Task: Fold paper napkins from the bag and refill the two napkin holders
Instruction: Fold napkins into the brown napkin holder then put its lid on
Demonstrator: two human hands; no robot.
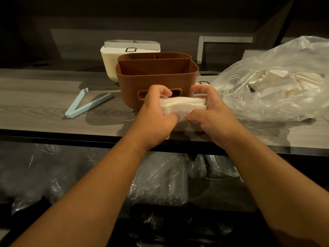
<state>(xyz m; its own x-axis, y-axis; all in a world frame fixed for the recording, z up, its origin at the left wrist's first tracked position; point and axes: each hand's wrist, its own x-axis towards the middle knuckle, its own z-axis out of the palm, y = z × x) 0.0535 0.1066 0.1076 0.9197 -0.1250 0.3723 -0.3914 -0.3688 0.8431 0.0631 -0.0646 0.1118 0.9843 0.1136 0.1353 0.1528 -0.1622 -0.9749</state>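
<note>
Left hand (156, 111) and right hand (211, 111) both grip a napkin stack (183, 106) above the tabletop (44, 97), before the brown holder (156, 77), seemingly empty; white holder (114, 59) appears filled; bag (277, 82) holds more.

the left hand (154, 111) and right hand (212, 113) cover both ends of the napkin stack (183, 106), so its full length is hidden. they also block the lower front of the brown holder (156, 75) and most of its gold label frame (175, 92). the white holder (114, 59) sits half behind the brown one. the plastic bag (277, 82) runs off the right edge (its contents only hazy pale shapes). wrapped goods under the shelf (53, 104) are too dark to identify.
</note>
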